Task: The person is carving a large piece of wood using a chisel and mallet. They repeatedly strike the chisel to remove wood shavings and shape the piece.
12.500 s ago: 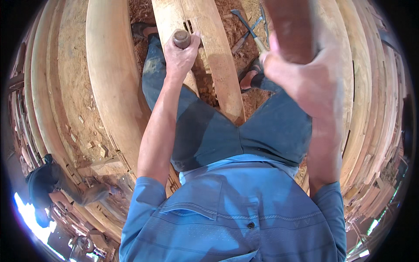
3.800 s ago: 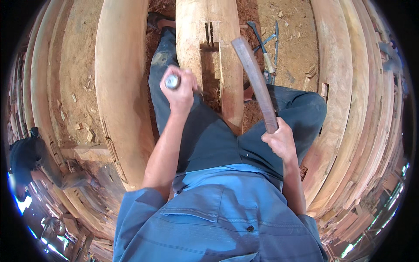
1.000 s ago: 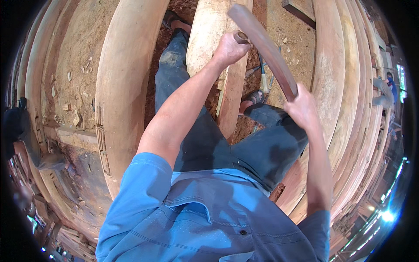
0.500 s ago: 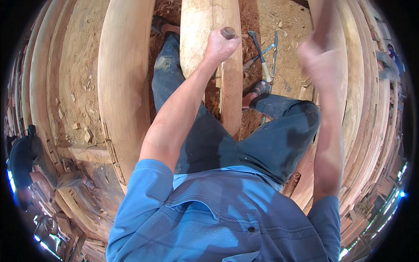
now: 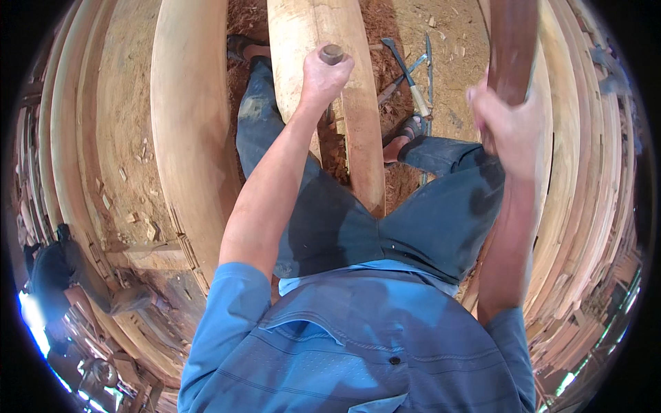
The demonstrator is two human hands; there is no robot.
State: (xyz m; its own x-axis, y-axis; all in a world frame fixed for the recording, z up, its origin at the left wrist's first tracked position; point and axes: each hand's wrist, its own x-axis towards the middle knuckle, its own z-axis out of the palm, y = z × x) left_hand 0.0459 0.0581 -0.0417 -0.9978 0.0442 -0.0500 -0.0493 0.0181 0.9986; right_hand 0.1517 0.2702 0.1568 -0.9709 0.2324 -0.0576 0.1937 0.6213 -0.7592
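My left hand (image 5: 322, 84) is wrapped around the upright handle of a chisel, whose round wooden end (image 5: 331, 54) sticks out above the fist. Its blade is hidden beneath the hand. Under it lies the pale timber beam (image 5: 363, 120) that I straddle, with a dark slot (image 5: 335, 148) cut into it. My right hand (image 5: 509, 131), slightly blurred, grips a thick dark-brown wooden mallet (image 5: 513, 51), held up to the right and apart from the chisel. The mallet's far end runs out of the top of the view.
On the sawdust beyond my right foot, several long hand tools (image 5: 407, 76) lie crossed. Large rounded timbers run along the left (image 5: 187, 103) and right (image 5: 561, 117). A person (image 5: 55, 275) is at the far left, and another (image 5: 609, 72) at the right edge.
The mallet, heavily blurred before, now looms larger and clearer, raised nearer to me. My left hand stays closed on the chisel; it and the beam appear slightly further left in view.
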